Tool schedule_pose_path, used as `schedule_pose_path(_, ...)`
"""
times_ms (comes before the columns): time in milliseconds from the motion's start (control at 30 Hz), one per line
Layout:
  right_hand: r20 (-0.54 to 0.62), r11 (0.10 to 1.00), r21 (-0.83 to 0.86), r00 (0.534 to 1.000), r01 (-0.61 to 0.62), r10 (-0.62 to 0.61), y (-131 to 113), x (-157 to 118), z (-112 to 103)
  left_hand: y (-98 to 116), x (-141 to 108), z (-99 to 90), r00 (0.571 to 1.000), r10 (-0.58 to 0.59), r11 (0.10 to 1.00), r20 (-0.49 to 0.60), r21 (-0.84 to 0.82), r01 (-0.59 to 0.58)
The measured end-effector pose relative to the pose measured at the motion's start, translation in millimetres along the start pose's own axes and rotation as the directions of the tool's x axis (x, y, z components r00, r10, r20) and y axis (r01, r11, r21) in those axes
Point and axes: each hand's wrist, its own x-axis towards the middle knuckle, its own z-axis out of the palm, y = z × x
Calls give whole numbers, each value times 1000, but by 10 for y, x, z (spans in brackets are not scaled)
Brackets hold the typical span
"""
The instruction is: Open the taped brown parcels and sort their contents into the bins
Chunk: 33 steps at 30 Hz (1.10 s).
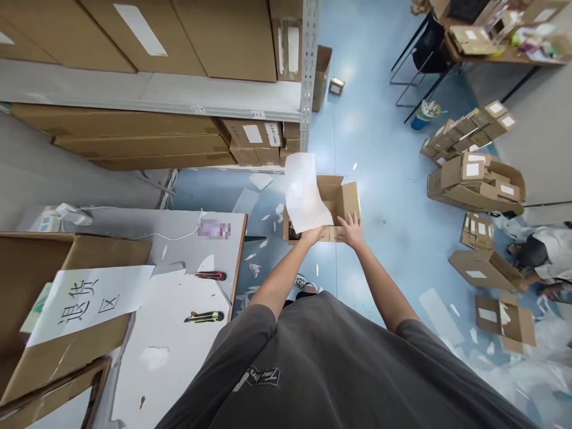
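Observation:
An open cardboard box [351, 199] sits on the floor in front of me, its flaps up. Across its left side lies a thin white sheet [306, 193], slightly curled, which hides part of the inside. My left hand [314, 234] is closed at the sheet's lower edge, by the near side of the box; its fingertips are partly covered. Fingers spread, my right hand [351, 229] rests on the box's near right corner and flap. Something dark shows low in the box's left part, too covered to name.
At left, a table [174, 333] carries a red utility knife [211, 275], a yellow utility knife [204, 317] and a large carton [107, 250]. Shelving [179, 92] with cartons stands ahead. Paper scraps litter the floor. Cartons [473, 179] and a crouching person [547, 253] are at right.

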Motion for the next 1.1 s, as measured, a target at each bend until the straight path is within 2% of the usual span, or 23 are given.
schedule_pose_path(67, -16, 1000, 14, 1000, 17, -16, 51, 26, -69, 6, -45, 19, 1000, 10, 999, 21, 40, -10)
schedule_pose_path(167, -83, 997, 23, 994, 67, -65, 13, 137, -257, -25, -202, -72, 999, 12, 994, -33, 106, -8)
schedule_pose_path(267, -144, 989, 26, 979, 147, -142, -197, 337, -486, -96, -453, -280, 988, -98, 987, -122, 115, 112)
schedule_pose_path(333, -177, 973, 25, 959, 230, -222, -452, 513, -621, -168, -678, -453, 962, -185, 973, -202, 100, 208)
schedule_pose_path(400, -193, 942, 14, 925, 335, -327, -815, 710, -717, -266, -966, -636, 914, -276, 947, -297, 78, 311)
schedule_pose_path(467, -183, 888, -9, 872, 460, -454, -1290, 899, -765, -386, -1345, -809, 838, -378, 903, -394, 42, 427)
schedule_pose_path(500, -171, 849, -22, 835, 527, -523, -1567, 978, -768, -447, -1578, -885, 787, -436, 871, -437, 16, 491)
schedule_pose_path(533, -157, 802, -35, 790, 596, -593, -1870, 1038, -758, -502, -1842, -949, 725, -498, 829, -477, -16, 559)
schedule_pose_path(600, -129, 683, -45, 674, 729, -727, -2541, 1075, -701, -570, -2471, -1028, 567, -620, 718, -542, -99, 689)
schedule_pose_path(700, -109, 457, -14, 453, 889, -885, -3653, 845, -540, -491, -3618, -974, 260, -749, 498, -609, -259, 828)
schedule_pose_path(767, -99, 283, 21, 283, 959, -954, -4388, 465, -409, -280, -4439, -799, 33, -784, 334, -620, -378, 864)
schedule_pose_path(867, -77, 19, 57, 23, 998, -997, -5325, -413, -211, 271, -5574, -335, -293, -765, 89, -573, -545, 834)
schedule_pose_path(933, -64, -150, 76, -145, 986, -987, -5782, -1151, -80, 758, -6192, 75, -472, -717, -55, -513, -633, 772)
schedule_pose_path(1033, -51, -385, 116, -381, 916, -923, -6203, -2400, 132, 1602, -6882, 761, -690, -601, -236, -404, -735, 636)
schedule_pose_path(1100, -36, -512, 150, -513, 846, -858, -6320, -3280, 284, 2206, -7203, 1227, -794, -510, -325, -332, -779, 535)
